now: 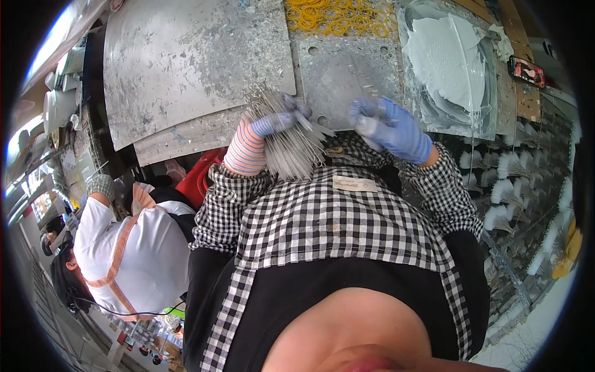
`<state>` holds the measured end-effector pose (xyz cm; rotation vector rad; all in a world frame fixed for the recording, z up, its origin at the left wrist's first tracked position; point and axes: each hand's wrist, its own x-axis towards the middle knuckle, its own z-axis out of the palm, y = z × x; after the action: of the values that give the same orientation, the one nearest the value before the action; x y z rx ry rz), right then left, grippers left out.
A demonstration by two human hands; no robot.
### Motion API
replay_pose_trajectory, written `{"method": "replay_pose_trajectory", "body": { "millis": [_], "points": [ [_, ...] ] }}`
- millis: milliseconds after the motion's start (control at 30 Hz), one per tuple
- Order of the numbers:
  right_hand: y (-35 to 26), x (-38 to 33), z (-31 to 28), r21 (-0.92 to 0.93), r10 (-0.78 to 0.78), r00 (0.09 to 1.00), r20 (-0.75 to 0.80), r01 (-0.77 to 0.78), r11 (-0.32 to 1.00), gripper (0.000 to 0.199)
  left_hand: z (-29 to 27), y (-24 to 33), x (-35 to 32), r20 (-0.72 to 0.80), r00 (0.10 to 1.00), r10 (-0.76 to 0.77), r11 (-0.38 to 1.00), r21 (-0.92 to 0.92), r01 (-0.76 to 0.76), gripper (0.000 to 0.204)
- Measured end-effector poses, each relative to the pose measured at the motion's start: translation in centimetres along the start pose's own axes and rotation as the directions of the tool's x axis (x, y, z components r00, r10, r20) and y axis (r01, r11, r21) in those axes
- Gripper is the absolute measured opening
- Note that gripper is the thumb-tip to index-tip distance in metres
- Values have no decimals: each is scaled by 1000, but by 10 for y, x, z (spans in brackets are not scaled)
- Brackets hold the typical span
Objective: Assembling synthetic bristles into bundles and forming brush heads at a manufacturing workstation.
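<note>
Scratched metal plates [198,56] fill the upper half of the frame, with a heap of yellow rubber bands [338,17] at top centre. I see my left hand [263,133], in a striped glove, with fingers clamped round a fanned bundle of thin wires [291,146] at frame centre. My right hand [393,127], blue-gloved, is blurred; I cannot tell its grip. White sheets in plastic [449,62] crowd the upper right; another worker in white [133,248] stands lower left.
</note>
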<state>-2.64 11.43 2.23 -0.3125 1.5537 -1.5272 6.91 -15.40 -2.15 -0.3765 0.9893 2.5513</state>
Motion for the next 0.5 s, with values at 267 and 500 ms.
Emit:
{"method": "replay_pose_trajectory", "body": {
  "millis": [267, 500],
  "points": [
    [1, 34, 21, -206, 167, 984, 55, -153, 967, 48, 53, 16, -9, -203, 977, -68, 981, 163, 102, 44],
    [27, 40, 17, -115, 88, 992, 92, -77, 990, 50, 52, 9, -10, -246, 966, -80, 961, 240, 140, 47]
  ]
}}
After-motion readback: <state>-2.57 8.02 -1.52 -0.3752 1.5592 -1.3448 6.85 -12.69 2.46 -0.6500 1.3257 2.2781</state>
